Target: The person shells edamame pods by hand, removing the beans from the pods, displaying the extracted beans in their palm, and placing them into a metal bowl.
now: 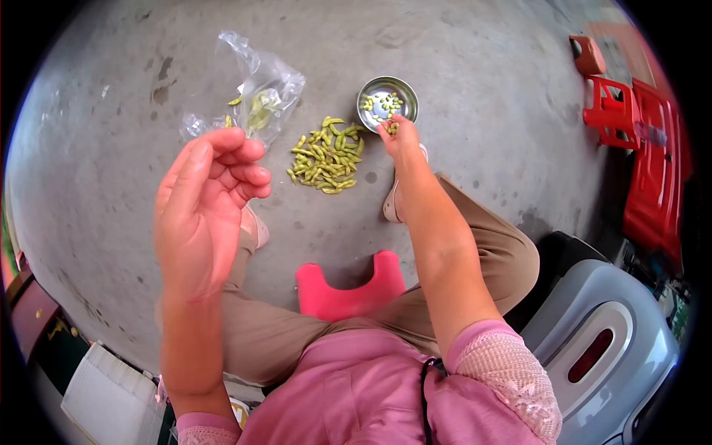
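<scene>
My left hand (211, 200) is raised close to the camera, palm showing, with its fingers loosely curled and nothing visible in them. At the near rim of a round steel bowl (416, 105), my right hand (400, 137) has its fingers bent around some green edamame (393, 127); whether pods or beans, I cannot tell. Loose shelled beans (384, 99) lie in the bowl. To its left, a pile of edamame pods (326, 159) is spread on the concrete floor. Beyond my left hand rests a clear plastic bag (278, 78) with some green in it.
Between my knees is a pink plastic stool (348, 291). Red plastic stools (614, 113) and a larger red plastic piece (656, 174) stand at the right. A grey-blue plastic object (604, 334) is close by my right side, a white box (111, 397) at lower left.
</scene>
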A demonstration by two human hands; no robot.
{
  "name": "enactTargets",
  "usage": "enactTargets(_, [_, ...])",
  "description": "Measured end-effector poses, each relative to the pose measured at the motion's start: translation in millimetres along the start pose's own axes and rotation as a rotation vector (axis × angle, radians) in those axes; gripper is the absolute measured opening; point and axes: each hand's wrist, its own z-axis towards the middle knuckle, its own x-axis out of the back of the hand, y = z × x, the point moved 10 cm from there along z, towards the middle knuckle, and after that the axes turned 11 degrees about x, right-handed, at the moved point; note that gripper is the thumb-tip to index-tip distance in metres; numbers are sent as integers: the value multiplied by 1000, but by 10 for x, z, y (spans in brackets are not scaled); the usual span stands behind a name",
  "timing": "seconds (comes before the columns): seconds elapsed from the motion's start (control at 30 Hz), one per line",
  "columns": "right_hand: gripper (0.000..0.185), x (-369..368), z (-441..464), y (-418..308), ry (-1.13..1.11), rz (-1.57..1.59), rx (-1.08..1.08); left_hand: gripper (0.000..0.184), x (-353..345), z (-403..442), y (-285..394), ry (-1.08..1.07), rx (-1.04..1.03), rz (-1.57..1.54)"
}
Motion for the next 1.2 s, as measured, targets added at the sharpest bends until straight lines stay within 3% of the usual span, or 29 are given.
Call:
enactTargets(0.03, [9, -75, -24, -58, -40, -17, 24, 28, 4, 0, 8, -17, -2, -1])
enactTargets(0.1, [29, -89, 9, -99, -24, -37, 47, 28, 16, 7, 20, -12, 3, -7])
enactTargets(0.3, [40, -121, -95, -162, -5, -91, 120, 29, 48, 22, 24, -40, 8, -43])
enactTargets(0.37, [32, -71, -104, -132, 33, -92, 137, 29, 47, 15, 30, -49, 3, -50])
enactTargets(0.47, [14, -66, -126, -48, -90, -93, 130, 28, 54, 8, 33, -34, 7, -18])
enactTargets(0.7, [19, 262, -408, 305, -54, -450, 145, 29, 41, -1, 18, -68, 9, -26])
enactTargets(0.87, [5, 536, -466, 741, -56, -646, 43, 29, 45, 1, -9, -78, 29, -17])
enactTargets(0.97, [6, 652, -547, 912, -71, -745, -1, 29, 34, -9, -14, -92, 37, -5])
enactTargets(1.13, [8, 737, -447, 1080, -104, -900, 201, 29, 20, -29, -22, -110, 42, -3])
enactTargets(1.2, [13, 570, -384, 977, -190, -1141, 483, 29, 29, -32, -27, -103, 51, -9])
